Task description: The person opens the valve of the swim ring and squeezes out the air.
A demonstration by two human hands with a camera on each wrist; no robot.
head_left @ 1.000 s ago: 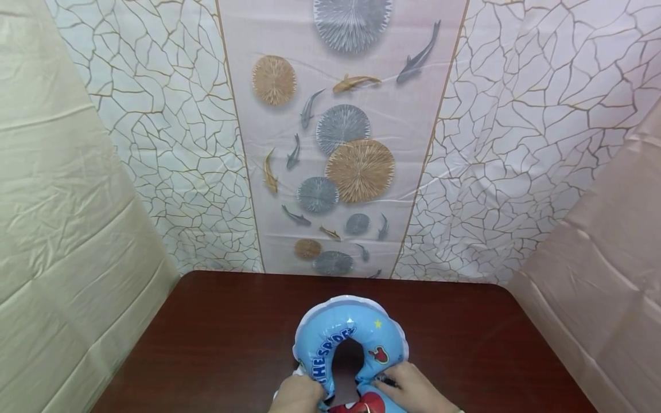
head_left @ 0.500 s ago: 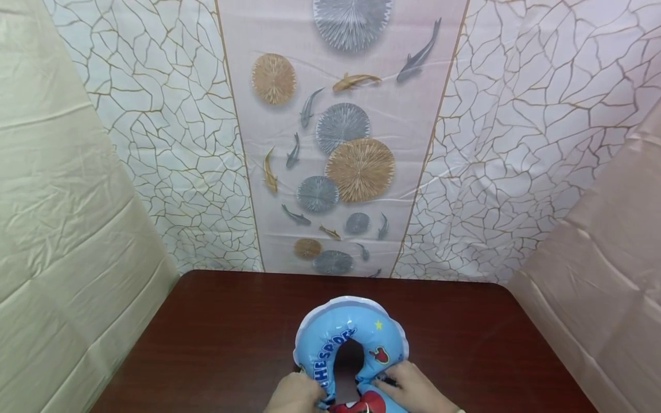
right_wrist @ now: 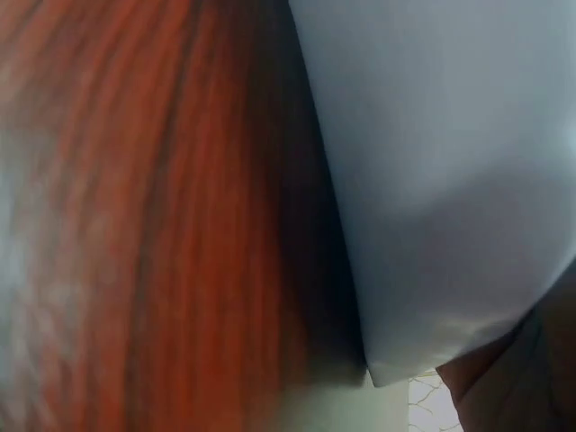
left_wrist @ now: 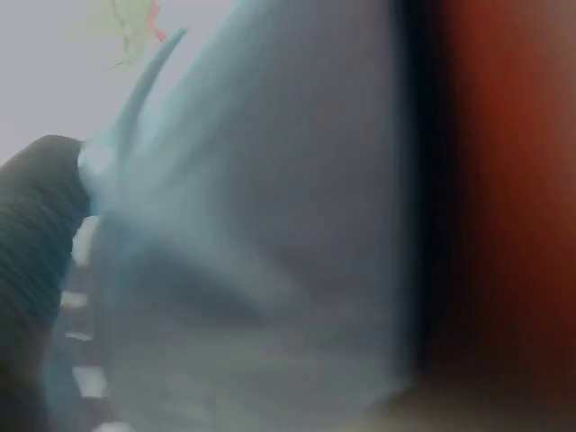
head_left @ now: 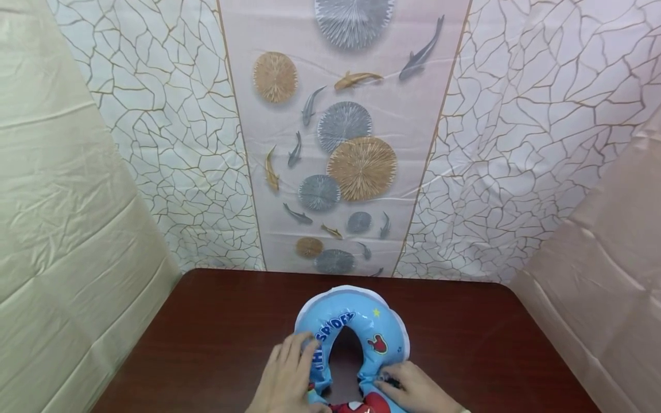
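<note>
A blue inflatable ring (head_left: 379, 327) with a white outer edge, blue lettering and red prints sits near the table's front. Its lower part runs off the bottom of the head view. My left hand (head_left: 286, 373) lies over the ring's left side, fingers extended and slightly spread. On the right side, my right hand (head_left: 417, 389) grips the ring at a pinched, creased spot with curled fingers. In the left wrist view a blurred pale-blue surface (left_wrist: 225, 180) fills the middle. A smooth pale surface (right_wrist: 441, 180) stands close in the right wrist view.
The dark reddish-brown table (head_left: 227, 338) extends around the ring. Behind it hangs a patterned backdrop (head_left: 304, 149) with fish and round motifs. Cream cloth walls (head_left: 67, 218) close in the left and right sides.
My left hand has let go of its grip, moved up and spread its fingers over the ring's left side. The ring's top has shifted slightly away. My right hand keeps its hold.
</note>
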